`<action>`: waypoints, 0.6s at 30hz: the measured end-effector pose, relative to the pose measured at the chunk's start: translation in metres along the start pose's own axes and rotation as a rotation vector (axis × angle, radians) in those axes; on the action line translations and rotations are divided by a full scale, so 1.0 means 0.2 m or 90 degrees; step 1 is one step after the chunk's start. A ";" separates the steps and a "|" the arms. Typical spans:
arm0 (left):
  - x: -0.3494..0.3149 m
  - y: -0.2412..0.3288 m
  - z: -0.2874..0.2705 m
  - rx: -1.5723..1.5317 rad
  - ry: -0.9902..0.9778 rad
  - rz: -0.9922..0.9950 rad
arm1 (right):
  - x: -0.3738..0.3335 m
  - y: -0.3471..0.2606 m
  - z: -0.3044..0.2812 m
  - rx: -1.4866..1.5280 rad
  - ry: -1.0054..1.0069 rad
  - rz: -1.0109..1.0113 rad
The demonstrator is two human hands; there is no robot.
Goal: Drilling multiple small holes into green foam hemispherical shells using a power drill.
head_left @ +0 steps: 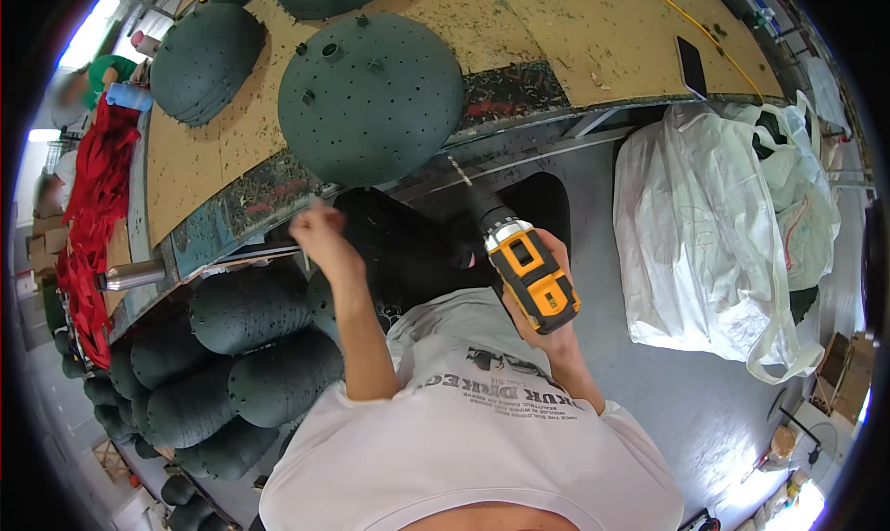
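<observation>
My right hand grips a yellow and black cordless drill. The long thin drill bit points up toward the table edge and touches nothing. On the bench edge rests a dark green dome, its surface dotted with small holes; a short tube and several small knobs stick out of its upper part. Just below the bench edge, left of the dome's lower rim, my left hand is raised with its fingers curled in. Slight blur hides whether anything is between them.
More green domes stand on the chip-strewn bench, and stacked ones fill the space below left. A phone lies at the bench's right. White sacks stand right; red strips hang left, near another person.
</observation>
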State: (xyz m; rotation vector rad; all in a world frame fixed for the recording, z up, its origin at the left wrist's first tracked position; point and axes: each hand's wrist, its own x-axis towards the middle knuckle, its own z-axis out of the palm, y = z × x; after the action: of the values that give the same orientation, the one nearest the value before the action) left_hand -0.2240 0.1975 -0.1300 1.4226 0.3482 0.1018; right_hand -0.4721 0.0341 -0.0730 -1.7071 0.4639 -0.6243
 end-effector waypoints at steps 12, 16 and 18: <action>-0.09 -0.21 0.28 -0.463 -0.466 -0.187 | 0.01 -0.01 -0.02 -0.053 0.003 0.014; -0.03 -0.04 0.32 -0.605 -0.483 -0.185 | -0.03 0.01 0.00 -0.015 -0.004 0.077; -0.01 0.03 0.36 -0.612 -0.509 -0.144 | -0.05 0.04 0.00 0.007 -0.013 0.089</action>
State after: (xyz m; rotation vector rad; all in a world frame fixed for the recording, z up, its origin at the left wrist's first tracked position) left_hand -0.2028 0.1294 -0.1154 0.3854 -0.2058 -0.4312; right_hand -0.4796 0.0377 -0.0829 -1.6534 0.5589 -0.5062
